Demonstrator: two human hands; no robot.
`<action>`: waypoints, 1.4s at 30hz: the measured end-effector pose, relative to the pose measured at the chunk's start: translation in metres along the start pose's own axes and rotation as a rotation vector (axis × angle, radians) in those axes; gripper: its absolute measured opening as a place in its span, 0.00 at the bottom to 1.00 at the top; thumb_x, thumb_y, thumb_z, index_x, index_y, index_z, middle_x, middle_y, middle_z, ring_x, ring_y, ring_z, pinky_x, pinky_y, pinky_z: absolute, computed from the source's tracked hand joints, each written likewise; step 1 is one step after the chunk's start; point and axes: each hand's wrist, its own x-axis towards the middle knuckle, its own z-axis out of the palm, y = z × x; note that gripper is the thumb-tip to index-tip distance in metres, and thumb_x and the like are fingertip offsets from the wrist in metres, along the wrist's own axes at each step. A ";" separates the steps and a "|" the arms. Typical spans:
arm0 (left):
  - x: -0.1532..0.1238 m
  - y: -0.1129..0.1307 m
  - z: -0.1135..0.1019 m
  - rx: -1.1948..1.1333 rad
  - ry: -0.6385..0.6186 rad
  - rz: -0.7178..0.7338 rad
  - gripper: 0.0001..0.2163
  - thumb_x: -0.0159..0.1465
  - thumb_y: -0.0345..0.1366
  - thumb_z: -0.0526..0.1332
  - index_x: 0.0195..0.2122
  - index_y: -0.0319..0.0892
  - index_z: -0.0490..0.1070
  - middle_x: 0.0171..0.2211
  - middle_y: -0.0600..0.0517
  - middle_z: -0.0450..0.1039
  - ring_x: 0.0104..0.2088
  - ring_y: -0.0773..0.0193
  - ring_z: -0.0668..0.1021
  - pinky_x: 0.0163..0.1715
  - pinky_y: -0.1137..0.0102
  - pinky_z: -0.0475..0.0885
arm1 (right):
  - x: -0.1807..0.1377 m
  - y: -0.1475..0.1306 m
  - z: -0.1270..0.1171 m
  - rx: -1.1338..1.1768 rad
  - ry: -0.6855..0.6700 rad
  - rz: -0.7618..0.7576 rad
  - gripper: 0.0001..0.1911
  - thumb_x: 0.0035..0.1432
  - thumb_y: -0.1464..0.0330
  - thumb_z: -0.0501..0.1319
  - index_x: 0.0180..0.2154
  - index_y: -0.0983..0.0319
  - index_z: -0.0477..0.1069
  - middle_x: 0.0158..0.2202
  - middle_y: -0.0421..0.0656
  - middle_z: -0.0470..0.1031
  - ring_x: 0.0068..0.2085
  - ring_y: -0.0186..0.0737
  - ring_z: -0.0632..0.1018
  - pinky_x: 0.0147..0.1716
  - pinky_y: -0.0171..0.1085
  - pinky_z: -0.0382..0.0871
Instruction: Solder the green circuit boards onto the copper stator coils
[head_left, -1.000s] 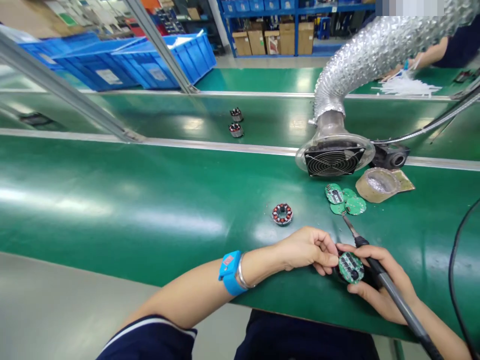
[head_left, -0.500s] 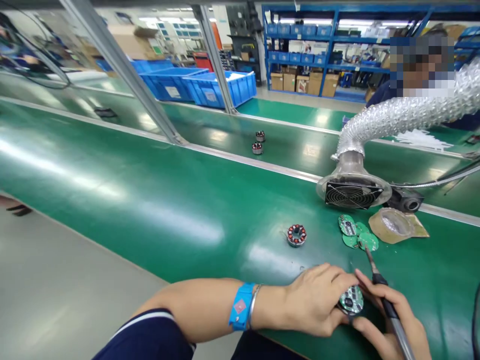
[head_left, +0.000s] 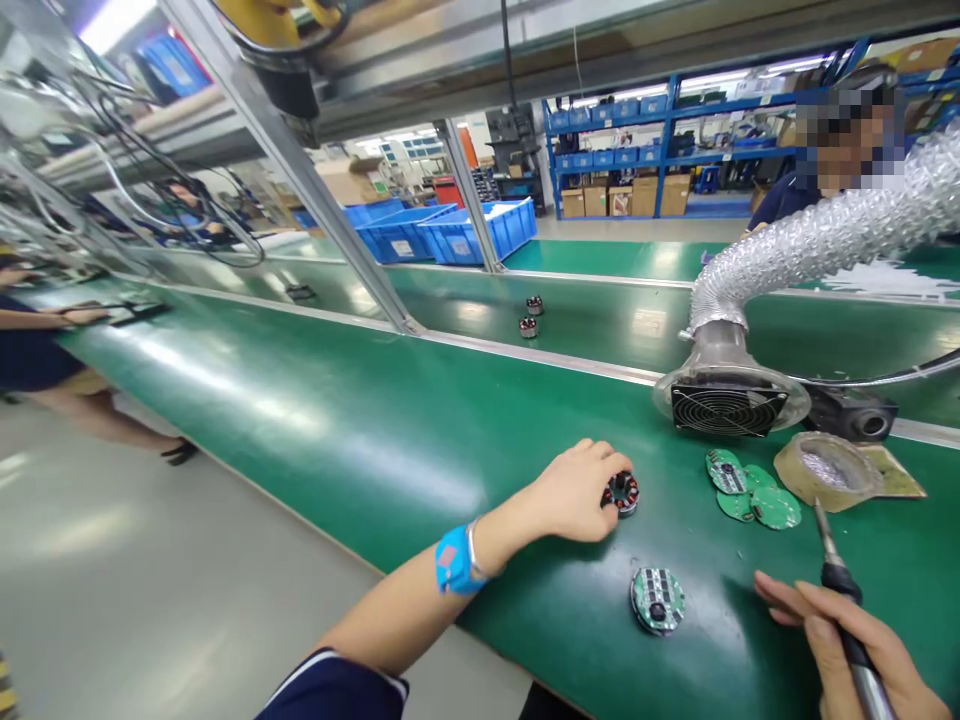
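My left hand point(head_left: 581, 492) has its thumb and fingers closed around a motor stator point(head_left: 627, 497) with red and black windings, which sits on the green bench. In my right hand point(head_left: 847, 640) is a soldering iron point(head_left: 841, 585), its tip pointing up toward the yellowish round dish point(head_left: 814, 480). Between the hands, a round circuit board point(head_left: 658, 600) with dark components lies face up, apart from both; what is beneath it is mostly hidden. Several green round boards point(head_left: 777, 508) lie in a loose pile beyond my right hand.
A fume extractor with a fan point(head_left: 727, 410) hangs from a silver duct point(head_left: 817, 240) behind the boards. Two more stators point(head_left: 529, 327) stand on the far strip past the metal rail point(head_left: 525, 355). A person point(head_left: 787, 200) is across the bench, another at far left.
My left hand has let go of the round board, now lying on the bench, and moved away to grip the stator. My right hand has moved right with the soldering iron. The view has shifted.
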 end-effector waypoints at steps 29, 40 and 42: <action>-0.019 0.062 0.040 -0.017 0.017 0.236 0.22 0.65 0.34 0.55 0.60 0.36 0.56 0.57 0.35 0.63 0.57 0.45 0.68 0.55 0.49 0.66 | 0.009 -0.041 -0.004 0.088 -0.412 -0.061 0.27 0.56 0.66 0.65 0.54 0.57 0.57 0.55 0.50 0.73 0.54 0.45 0.77 0.52 0.42 0.75; -0.002 0.076 0.063 -0.813 -0.599 -0.250 0.11 0.65 0.45 0.56 0.37 0.42 0.61 0.23 0.58 0.68 0.19 0.70 0.71 0.20 0.76 0.65 | 0.002 -0.037 -0.003 0.004 -0.322 -0.081 0.26 0.56 0.63 0.67 0.53 0.58 0.61 0.51 0.49 0.76 0.50 0.47 0.79 0.49 0.44 0.77; -0.003 0.071 0.064 -0.931 -0.660 -0.344 0.14 0.61 0.48 0.58 0.31 0.41 0.63 0.19 0.59 0.65 0.15 0.74 0.66 0.15 0.79 0.60 | 0.001 -0.038 -0.002 0.005 -0.322 -0.098 0.25 0.57 0.63 0.66 0.53 0.58 0.60 0.51 0.50 0.75 0.50 0.47 0.79 0.49 0.45 0.77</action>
